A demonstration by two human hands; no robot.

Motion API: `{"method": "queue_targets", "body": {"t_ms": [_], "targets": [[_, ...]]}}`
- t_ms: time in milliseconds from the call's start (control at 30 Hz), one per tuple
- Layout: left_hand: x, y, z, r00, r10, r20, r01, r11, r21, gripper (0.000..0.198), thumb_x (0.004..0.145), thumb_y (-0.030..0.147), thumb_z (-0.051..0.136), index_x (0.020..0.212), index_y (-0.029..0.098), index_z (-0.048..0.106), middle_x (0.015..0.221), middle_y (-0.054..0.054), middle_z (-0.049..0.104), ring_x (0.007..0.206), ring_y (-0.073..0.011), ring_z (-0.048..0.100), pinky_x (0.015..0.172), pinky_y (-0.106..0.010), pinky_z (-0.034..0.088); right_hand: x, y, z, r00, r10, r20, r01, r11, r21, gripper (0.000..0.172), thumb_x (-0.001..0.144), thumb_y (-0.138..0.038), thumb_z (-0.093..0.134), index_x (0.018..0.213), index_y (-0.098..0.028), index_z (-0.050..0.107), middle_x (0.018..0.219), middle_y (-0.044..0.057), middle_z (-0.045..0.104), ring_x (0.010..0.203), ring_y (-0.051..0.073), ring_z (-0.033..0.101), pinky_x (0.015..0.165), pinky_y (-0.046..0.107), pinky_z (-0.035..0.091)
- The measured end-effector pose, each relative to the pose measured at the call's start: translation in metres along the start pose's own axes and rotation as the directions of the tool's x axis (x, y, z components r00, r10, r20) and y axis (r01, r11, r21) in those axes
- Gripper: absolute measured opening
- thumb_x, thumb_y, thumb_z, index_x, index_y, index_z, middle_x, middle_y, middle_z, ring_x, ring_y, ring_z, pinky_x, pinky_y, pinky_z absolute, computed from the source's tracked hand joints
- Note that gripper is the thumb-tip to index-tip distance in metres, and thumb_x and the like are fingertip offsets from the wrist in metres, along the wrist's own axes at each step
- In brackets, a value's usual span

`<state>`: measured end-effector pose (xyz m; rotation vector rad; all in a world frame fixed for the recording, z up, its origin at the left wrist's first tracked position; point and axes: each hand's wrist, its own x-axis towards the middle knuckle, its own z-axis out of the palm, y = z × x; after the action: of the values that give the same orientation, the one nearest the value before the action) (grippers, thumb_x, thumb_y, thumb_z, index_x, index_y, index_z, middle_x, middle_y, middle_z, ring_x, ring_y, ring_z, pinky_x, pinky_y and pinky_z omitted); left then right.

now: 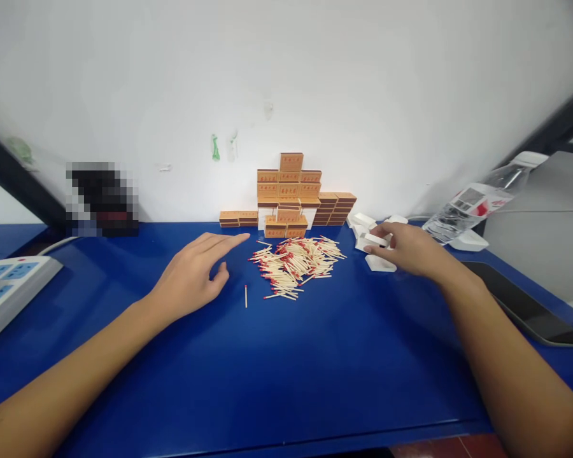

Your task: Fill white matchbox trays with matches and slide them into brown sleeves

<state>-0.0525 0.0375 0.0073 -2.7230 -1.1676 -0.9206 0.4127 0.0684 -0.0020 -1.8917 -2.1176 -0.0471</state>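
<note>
Matches (pixel 293 264) with red heads lie in a loose heap on the blue table (pixel 286 369), in front of a stack of orange matchboxes (pixel 289 191) by the wall. A single match (pixel 246 296) lies apart, just left of the heap, near the left hand (pixel 191 273). That hand's grip is open and empty, its fingers stretched toward the heap without touching it. The right hand (pixel 405 251), right of the heap, has its grip closed on a white tray (pixel 373 240) among other white trays (pixel 381 263). A power strip (pixel 9 280) sits far left, a plastic bottle (pixel 472 203) and a dark phone (pixel 525 305) far right.
</note>
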Motion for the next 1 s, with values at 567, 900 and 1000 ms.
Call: {"method": "queue_targets", "body": {"t_ms": [567,900,1000], "targets": [[-0.002,0.017,-0.004,0.997,0.070,0.044,-0.073,0.994,0.075,0.043,0.103,0.028,0.047,0.141,0.021,0.066,0.078,-0.002,0.069,0.070,-0.0167,0.064,0.074,-0.032,0.053,-0.036,-0.109,-0.028,0.910,-0.348,-0.225,0.397,0.886,0.239,0.027,0.101,-0.049,0.062,0.100,-0.025,0.076,0.089,0.007,0.067,0.073,0.019,0.060,0.068,0.035,0.048],[-0.013,0.047,0.001,0.939,0.247,0.238,-0.243,0.969,-0.046,0.053,0.089,0.068,0.068,0.109,0.019,0.073,0.087,-0.005,0.075,0.074,-0.0214,0.072,0.062,-0.033,0.051,-0.074,-0.185,0.005,0.743,-0.669,0.031,0.587,0.673,0.451,0.028,0.098,-0.042,0.071,0.122,-0.028,0.075,0.118,0.009,0.063,0.095,0.020,0.065,0.079,0.035,0.055],[-0.013,0.047,0.003,0.941,0.213,0.261,-0.200,0.977,-0.075,0.049,0.088,0.066,0.070,0.107,0.020,0.074,0.084,-0.004,0.073,0.071,-0.0203,0.071,0.062,-0.032,0.050,-0.064,-0.176,0.000,0.820,-0.571,-0.037,0.491,0.671,0.556,0.025,0.096,-0.044,0.073,0.114,-0.027,0.076,0.111,0.007,0.067,0.098,0.021,0.066,0.086,0.037,0.056]]}}
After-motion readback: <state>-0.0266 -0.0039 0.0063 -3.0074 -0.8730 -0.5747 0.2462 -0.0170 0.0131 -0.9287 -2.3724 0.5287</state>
